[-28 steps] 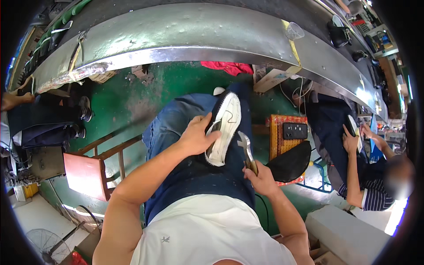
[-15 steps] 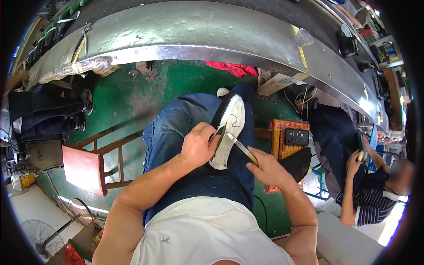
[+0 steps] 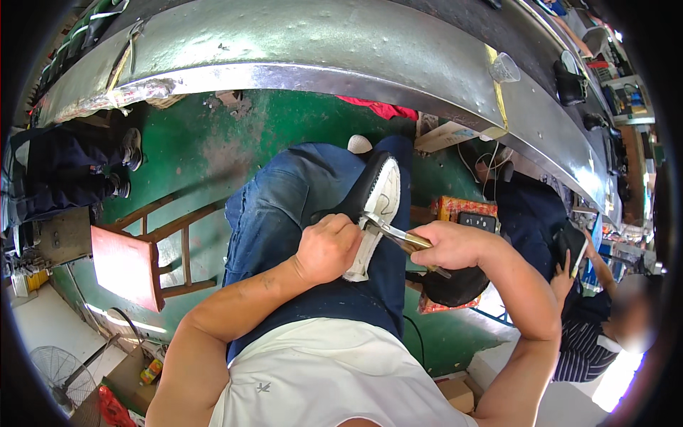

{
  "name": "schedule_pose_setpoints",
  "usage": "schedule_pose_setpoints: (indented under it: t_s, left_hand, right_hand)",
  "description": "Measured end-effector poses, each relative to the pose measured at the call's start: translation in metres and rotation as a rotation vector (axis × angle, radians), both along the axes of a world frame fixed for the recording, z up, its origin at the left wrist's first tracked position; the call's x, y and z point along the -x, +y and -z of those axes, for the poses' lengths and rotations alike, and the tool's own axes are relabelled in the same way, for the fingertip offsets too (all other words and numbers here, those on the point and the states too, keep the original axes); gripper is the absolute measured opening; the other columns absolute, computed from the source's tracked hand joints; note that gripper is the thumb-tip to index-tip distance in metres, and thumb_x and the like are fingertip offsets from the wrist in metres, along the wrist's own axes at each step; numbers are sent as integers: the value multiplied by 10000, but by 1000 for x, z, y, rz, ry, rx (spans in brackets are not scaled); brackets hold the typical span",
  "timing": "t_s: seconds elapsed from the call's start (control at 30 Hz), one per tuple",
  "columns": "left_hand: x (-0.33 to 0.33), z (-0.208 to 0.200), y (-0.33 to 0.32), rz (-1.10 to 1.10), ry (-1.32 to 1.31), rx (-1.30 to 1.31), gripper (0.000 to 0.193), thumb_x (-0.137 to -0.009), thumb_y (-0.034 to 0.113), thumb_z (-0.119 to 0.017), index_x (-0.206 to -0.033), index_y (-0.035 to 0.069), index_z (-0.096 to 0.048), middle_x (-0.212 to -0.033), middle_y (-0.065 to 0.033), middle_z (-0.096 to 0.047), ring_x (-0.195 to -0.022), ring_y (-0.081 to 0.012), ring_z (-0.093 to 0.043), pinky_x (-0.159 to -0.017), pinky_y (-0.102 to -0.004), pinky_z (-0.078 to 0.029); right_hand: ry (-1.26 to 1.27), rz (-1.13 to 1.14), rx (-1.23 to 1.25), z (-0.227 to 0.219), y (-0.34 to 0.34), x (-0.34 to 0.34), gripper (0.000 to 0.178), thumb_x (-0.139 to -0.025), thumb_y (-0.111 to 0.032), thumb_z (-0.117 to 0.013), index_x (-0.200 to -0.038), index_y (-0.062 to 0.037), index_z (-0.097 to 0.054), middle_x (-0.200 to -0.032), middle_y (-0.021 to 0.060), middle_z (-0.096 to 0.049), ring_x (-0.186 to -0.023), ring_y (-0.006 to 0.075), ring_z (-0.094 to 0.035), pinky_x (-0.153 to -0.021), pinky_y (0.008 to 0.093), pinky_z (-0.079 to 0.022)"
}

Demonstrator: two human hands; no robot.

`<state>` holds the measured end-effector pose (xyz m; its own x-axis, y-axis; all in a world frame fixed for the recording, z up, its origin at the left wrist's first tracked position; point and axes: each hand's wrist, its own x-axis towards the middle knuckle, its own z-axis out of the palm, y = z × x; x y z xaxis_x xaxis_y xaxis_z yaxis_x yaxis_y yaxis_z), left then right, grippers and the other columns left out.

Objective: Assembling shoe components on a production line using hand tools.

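A black shoe (image 3: 364,186) lies across my thighs, its pale underside (image 3: 385,193) turned up and its toe pointing away from me. My left hand (image 3: 329,245) is closed on the shoe's left side near the middle, its fingers curled at the edge. In my right hand (image 3: 447,244) is a pair of metal pliers (image 3: 395,234), gripped by the handles. The jaws reach the shoe's upper edge just beside my left fingers; whether they pinch any material cannot be made out. A dark wavy line marks the underside.
A long metal bench (image 3: 284,50) runs across ahead, with a clear plastic cup (image 3: 504,68) on it. A wooden stool (image 3: 128,267) stands left. To my right, a phone (image 3: 477,222) lies on a patterned seat near a black item (image 3: 455,286). Another person (image 3: 590,313) sits right.
My right hand has moved up and inward, bringing the pliers' jaws onto the shoe's edge. My left hand has shifted slightly down and right along the shoe.
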<state>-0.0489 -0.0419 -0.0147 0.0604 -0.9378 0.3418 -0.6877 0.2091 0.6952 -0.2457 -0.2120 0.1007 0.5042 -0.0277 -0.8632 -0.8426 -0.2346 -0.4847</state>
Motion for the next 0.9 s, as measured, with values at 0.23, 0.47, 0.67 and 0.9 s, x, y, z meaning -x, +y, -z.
schedule_pose_setpoints:
  t_s: [0.23, 0.47, 0.67, 0.9]
  left_hand:
    - [-11, 57, -18, -117, 517, -389, 528, -1077, 278, -447, -1460, -85, -413, -1401, -331, -514, -1322, -454, -495, -1135, -448, -368]
    - [-37, 87, -15, 173, 680, -566, 702, -1098, 416, -379, -1571, -69, -198, -1579, -248, -335, -1493, -336, -303, -1225, -416, -211]
    - [-52, 91, -21, 271, 931, -639, 1085, -896, 365, -752, -1628, 16, -32, -1611, -239, -226, -1520, -352, -198, -1249, -432, -120]
    - [-50, 79, -37, 161, 901, -667, 1235, -742, 243, -909, -1644, 60, -86, -1532, -216, -361, -1455, -336, -315, -1209, -436, -253]
  right_hand:
    - [85, -161, 115, -10, -14, -24, 326, -962, -285, -657, -1010, 33, -607, -843, 183, -655, -779, 278, -676, -690, 414, -528]
    - [-233, -513, 442, 41, -38, -14, 282, -914, -251, -689, -1030, -1, -631, -881, 167, -698, -861, 359, -698, -798, 472, -520]
    - [-700, -260, 498, 132, -43, 15, 444, -663, -142, -772, -1081, -83, -635, -902, 84, -686, -825, 308, -679, -813, 432, -502]
    - [-713, -30, 512, 145, -25, 27, 447, -729, -139, -786, -1141, -75, -624, -1016, 92, -685, -929, 294, -691, -849, 403, -546]
